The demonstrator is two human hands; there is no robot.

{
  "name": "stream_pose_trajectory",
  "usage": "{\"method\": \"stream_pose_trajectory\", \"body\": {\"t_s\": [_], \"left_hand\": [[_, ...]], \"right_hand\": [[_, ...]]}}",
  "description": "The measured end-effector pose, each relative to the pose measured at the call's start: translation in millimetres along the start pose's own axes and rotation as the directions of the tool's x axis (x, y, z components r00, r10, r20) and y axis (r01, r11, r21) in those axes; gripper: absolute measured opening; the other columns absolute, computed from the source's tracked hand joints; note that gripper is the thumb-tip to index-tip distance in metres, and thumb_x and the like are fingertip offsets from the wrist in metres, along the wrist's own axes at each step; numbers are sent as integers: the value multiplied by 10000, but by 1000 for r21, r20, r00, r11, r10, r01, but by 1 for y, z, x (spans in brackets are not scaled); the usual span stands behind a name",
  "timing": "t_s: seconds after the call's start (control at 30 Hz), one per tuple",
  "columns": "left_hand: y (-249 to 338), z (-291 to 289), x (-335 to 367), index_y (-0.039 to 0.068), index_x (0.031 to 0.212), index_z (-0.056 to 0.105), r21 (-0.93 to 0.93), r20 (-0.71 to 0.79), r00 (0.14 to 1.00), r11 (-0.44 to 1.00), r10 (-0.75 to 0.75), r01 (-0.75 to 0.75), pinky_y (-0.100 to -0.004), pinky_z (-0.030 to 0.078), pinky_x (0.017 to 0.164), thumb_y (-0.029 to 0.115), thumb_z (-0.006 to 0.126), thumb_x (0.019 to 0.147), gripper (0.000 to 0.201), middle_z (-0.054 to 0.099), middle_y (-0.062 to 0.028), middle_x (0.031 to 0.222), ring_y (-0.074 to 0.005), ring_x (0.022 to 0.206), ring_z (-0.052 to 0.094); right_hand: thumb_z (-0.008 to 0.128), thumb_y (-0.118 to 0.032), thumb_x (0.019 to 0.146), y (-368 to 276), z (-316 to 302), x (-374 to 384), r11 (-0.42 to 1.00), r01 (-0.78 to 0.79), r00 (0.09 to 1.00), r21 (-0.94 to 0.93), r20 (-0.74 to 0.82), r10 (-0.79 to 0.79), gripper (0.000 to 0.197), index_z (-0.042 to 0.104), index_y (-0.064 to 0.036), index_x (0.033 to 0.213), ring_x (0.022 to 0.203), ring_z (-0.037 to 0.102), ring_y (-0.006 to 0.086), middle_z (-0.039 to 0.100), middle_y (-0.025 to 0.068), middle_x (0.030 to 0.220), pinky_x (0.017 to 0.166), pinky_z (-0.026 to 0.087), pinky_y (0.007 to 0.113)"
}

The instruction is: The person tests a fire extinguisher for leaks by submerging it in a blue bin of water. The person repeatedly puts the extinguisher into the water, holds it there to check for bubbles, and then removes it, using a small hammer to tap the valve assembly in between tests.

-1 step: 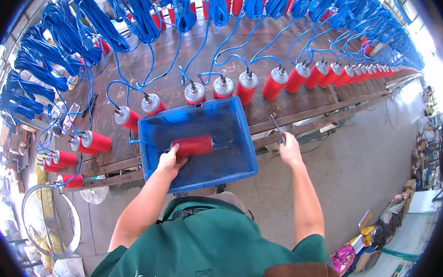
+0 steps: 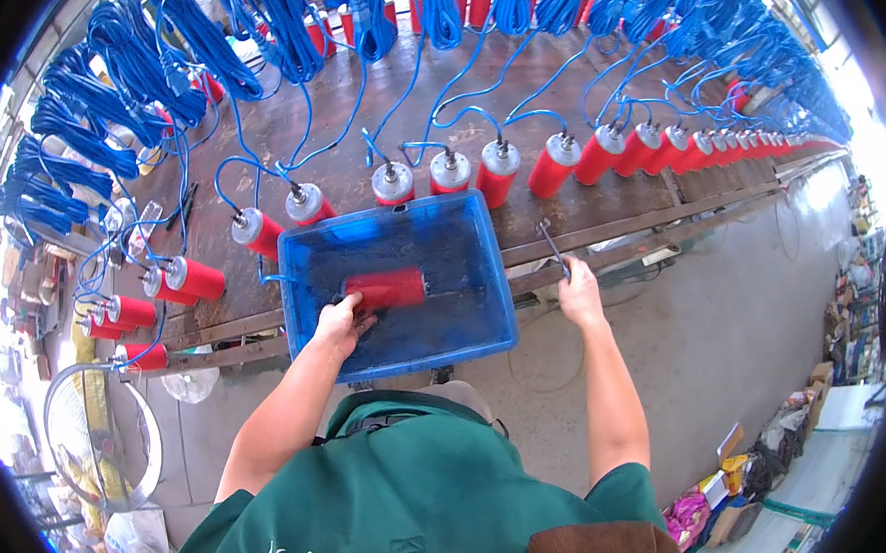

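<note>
Left hand: we see our left hand reaching into the tray, fingers and thumb clamped on the left end of a red cylinder.
Red cylinder: it lies sideways within the tray's walls, somewhat blurred; we cannot tell whether it touches the bottom.
Blue tray: its rim sits against the table's near edge, in front of us.
Right hand: our right hand is to the right of the tray, fingers closed around the handle of a slim metal tool, its forked end over the table edge.
Table: brown and scuffed, bearing a row of capped red cylinders with blue leads.
Far side: we have coiled blue cables bunched there.
Lower left: a round wire guard stands beside the table.
</note>
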State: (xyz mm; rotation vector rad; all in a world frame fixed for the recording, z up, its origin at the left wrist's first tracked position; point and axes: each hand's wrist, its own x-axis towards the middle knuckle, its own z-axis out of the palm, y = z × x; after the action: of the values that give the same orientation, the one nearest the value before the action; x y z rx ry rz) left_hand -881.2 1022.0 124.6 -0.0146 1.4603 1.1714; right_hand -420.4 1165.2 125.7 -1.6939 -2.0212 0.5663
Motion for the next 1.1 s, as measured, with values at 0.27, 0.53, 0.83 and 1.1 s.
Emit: {"method": "stream_pose_trajectory", "body": {"t_s": [0.27, 0.53, 0.83, 1.1], "left_hand": [[16, 8, -80, 16, 1621, 383, 272, 106, 992, 957, 74, -101, -551, 583, 1034, 168, 688, 1029, 684, 490, -206, 1555, -402, 1381, 559], [-9, 5, -97, -46, 1532, 526, 753, 526, 746, 184, 409, -632, -432, 323, 1283, 269, 640, 1058, 581, 454, -287, 1643, -408, 1563, 401], [-23, 17, -102, -28, 1526, 534, 830, 514, 732, -44, 447, -556, -457, 336, 1278, 336, 649, 1051, 610, 443, -291, 1644, -424, 1558, 394], [-23, 17, -100, -33, 1489, 567, 845, 483, 744, -24, 462, -534, -454, 362, 1269, 319, 662, 1029, 587, 475, -303, 1614, -428, 1529, 436]], "right_hand": [[608, 63, 883, -29, 45, 67, 968, 244, 965, -50, -82, -247, 483, 662, -46, 1350, 1228, 646, 429, 654, 209, 1384, 1081, 526, 487], [635, 12, 896, -50, 43, 47, 980, 195, 979, 27, -66, -193, 415, 698, 1, 1307, 1237, 661, 400, 668, 228, 1383, 1125, 512, 427], [525, -287, 1062, -157, -7, -36, -531, -192, 918, 825, 342, 199, 324, 518, -117, 786, 791, 566, 224, 541, 35, 784, 728, 501, 376], [508, -240, 1039, -170, -15, -46, -677, -224, 956, 701, 294, -12, 345, 426, -131, 722, 710, 445, 178, 450, 10, 719, 658, 414, 342]]}}
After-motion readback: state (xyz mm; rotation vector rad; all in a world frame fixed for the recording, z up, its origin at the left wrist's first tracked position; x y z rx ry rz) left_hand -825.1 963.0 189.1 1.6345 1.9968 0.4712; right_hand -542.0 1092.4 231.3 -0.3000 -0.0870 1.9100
